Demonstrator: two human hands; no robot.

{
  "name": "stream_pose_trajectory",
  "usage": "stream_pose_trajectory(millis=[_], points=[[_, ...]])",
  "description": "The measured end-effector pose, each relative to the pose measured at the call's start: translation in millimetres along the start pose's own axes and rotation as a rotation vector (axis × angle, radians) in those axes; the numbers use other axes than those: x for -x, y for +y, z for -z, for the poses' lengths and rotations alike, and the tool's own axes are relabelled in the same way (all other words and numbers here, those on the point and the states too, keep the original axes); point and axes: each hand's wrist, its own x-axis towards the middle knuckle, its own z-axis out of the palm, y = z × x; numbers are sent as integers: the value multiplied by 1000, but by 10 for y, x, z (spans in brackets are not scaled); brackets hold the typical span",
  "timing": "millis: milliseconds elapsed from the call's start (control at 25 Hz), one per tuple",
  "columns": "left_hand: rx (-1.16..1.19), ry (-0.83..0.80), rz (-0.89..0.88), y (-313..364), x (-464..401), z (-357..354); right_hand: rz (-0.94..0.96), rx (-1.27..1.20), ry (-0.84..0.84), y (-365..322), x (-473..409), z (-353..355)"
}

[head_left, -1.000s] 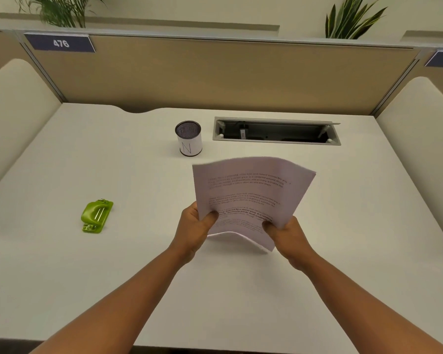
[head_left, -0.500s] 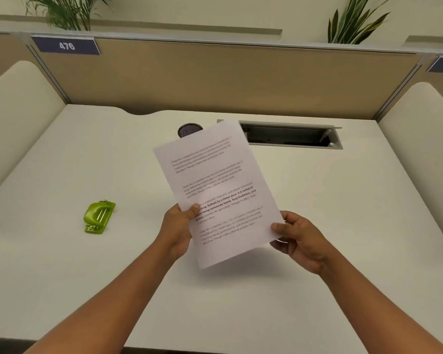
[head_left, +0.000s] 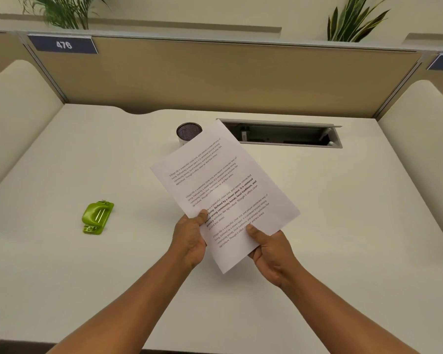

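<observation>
2 bare hands hold a white sheet of paper (head_left: 223,190) printed with 4 short blocks of black text, the 3rd block partly in bold. The landmark here is a grey rectangular cable hatch (head_left: 281,134) sunk into the far side of a white desk (head_left: 87,277).

The sheet is lifted off the desk, nearer the person than the hatch and a little to its left. It is turned at a slant, and its far corner covers the hatch's left end in this view.

The left hand (head_left: 189,241) pinches the sheet's near left edge, thumb lying on the printed face. The right hand (head_left: 271,254) pinches the near right edge the same way. The other fingers of both hands are curled behind the paper, mostly hidden. It cannot be told whether more sheets lie behind the front 1.

A small white cylinder with a dark mesh top (head_left: 188,131) stands just left of the hatch, partly covered by the sheet. A bright green plastic hole punch (head_left: 97,217) lies well to the left of the hatch, closer to the person.

Beyond the hatch rises a tan partition panel (head_left: 215,77). A dark blue sign reading 476 (head_left: 63,44) is fixed at its far left.
</observation>
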Motion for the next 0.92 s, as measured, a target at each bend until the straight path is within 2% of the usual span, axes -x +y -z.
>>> stream_pose_trajectory(millis=[200,360,400,520,600,760,920], points=[[-109,18,35,77,-56,72,42,202,19,-136,-70,96],[-191,107,-75,434,-233,230,41,374,-20,-466,-115,300],[-263,122,-115,545,-282,282,36,415,-37,-552,-121,348],[-676,139,-250,836,-394,397,14,574,-85,-756,-124,458],[-794,11,-280,968,-419,383,-1,654,-124,-835,-119,500],[-856,-247,-163,1048,-365,295,-15,727,-197,-899,-94,508],[-770,-299,-135,938,-312,285,10,798,-200,-885,-56,482]])
